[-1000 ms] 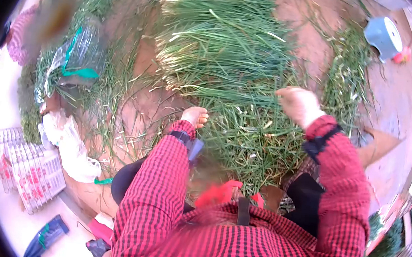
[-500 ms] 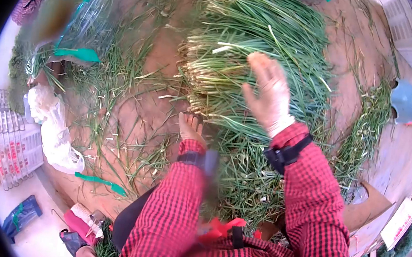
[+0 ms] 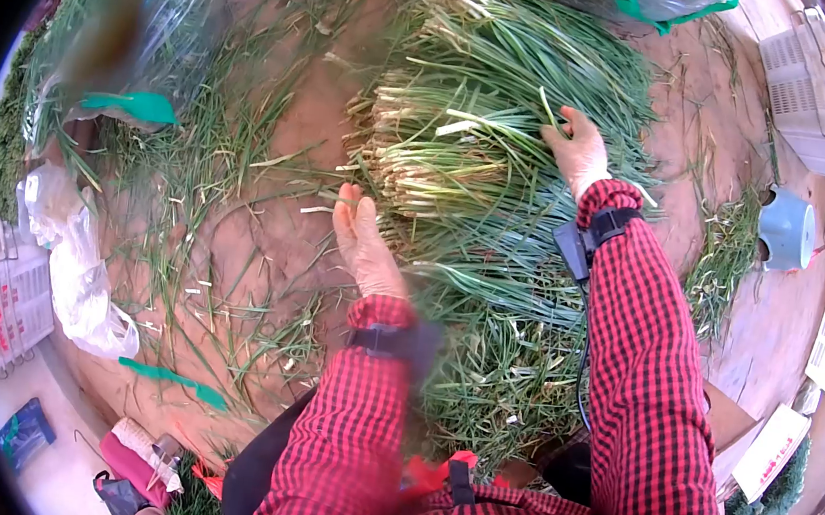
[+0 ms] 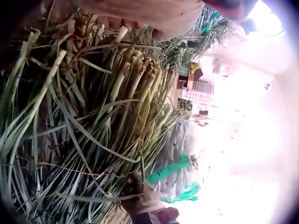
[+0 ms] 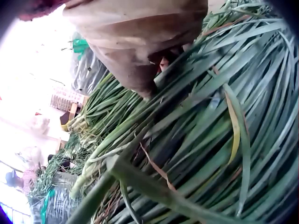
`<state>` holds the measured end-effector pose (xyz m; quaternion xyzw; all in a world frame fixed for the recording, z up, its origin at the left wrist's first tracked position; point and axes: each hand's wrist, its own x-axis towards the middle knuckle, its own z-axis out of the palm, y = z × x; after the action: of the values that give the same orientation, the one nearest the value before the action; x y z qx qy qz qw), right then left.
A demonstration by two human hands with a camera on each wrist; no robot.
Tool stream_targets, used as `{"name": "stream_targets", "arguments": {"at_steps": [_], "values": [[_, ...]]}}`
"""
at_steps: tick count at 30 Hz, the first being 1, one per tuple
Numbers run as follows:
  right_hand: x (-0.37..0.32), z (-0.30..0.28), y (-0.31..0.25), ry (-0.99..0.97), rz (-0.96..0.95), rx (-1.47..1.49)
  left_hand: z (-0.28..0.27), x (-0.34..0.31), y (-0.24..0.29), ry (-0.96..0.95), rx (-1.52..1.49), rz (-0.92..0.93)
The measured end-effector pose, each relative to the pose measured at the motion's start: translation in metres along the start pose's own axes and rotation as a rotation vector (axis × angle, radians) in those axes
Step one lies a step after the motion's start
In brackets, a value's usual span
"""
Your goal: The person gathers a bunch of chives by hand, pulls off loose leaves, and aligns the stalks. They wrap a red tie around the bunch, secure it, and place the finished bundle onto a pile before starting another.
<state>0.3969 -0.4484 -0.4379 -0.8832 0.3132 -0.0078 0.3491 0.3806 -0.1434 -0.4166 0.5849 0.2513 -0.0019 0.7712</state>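
A broad pile of long green chives (image 3: 504, 157) lies across the floor, pale root ends toward the left and leaves toward the right. My right hand (image 3: 581, 157) is over the leafy part, thumb and fingers pinching a few chives (image 5: 105, 149); in the right wrist view its fingertips are partly hidden among the leaves. Beside the root ends (image 4: 135, 77), my left hand (image 3: 365, 248) is raised with straight fingers and nothing in it. Loose stalks (image 3: 461, 127) lie crosswise on top of the pile.
Loose trimmings (image 3: 500, 377) are heaped near the person's legs. A white plastic bag (image 3: 79, 273) and a clear bag with green trim (image 3: 152, 59) lie to the left. At the right stand a blue stool (image 3: 787, 230) and white crates (image 3: 803, 77).
My right hand has moved from the near right side of the pile onto its leaves, its spread fingers now pinching. My left hand has lifted forward beside the root ends. The head view has shifted.
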Motion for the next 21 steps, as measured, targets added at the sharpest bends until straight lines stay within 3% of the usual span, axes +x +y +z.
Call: {"name": "stream_targets", "arguments": {"at_steps": [1, 3, 5, 7, 8, 10, 13, 15, 17, 20, 21], "values": [[-0.002, -0.009, -0.012, -0.063, 0.038, 0.038, -0.001, 0.002, -0.002, -0.032, 0.000, -0.024], [-0.012, -0.012, -0.029, 0.193, -0.258, 0.045, -0.007, 0.006, -0.011, -0.099, -0.004, -0.068], [-0.018, -0.012, -0.051, 0.053, -0.489, 0.154, -0.015, 0.012, -0.021, -0.147, -0.014, -0.100], [-0.029, -0.001, -0.064, -0.011, -0.777, -0.068, -0.011, 0.009, -0.014, -0.152, 0.011, -0.107], [-0.035, 0.005, -0.073, -0.039, -0.786, -0.142, -0.011, 0.007, -0.005, -0.212, -0.017, -0.221], [-0.041, 0.017, -0.083, -0.036, -0.770, -0.251, -0.008, 0.003, 0.005, -0.235, 0.031, -0.235], [-0.044, 0.015, -0.096, -0.207, -0.547, -0.186, -0.007, 0.003, 0.013, -0.227, 0.042, -0.233], [-0.053, 0.009, -0.107, -0.132, -0.584, -0.119, -0.011, 0.007, 0.014, -0.232, 0.014, -0.276], [-0.057, 0.015, -0.105, -0.026, -0.808, -0.145, -0.016, 0.013, 0.000, -0.230, 0.110, -0.232], [-0.075, 0.034, -0.111, -0.352, -0.825, -0.160, -0.017, 0.017, -0.006, -0.253, 0.187, -0.204], [-0.083, 0.037, -0.118, -0.372, -0.875, -0.322, -0.016, 0.017, -0.004, -0.271, 0.184, -0.231]]}}
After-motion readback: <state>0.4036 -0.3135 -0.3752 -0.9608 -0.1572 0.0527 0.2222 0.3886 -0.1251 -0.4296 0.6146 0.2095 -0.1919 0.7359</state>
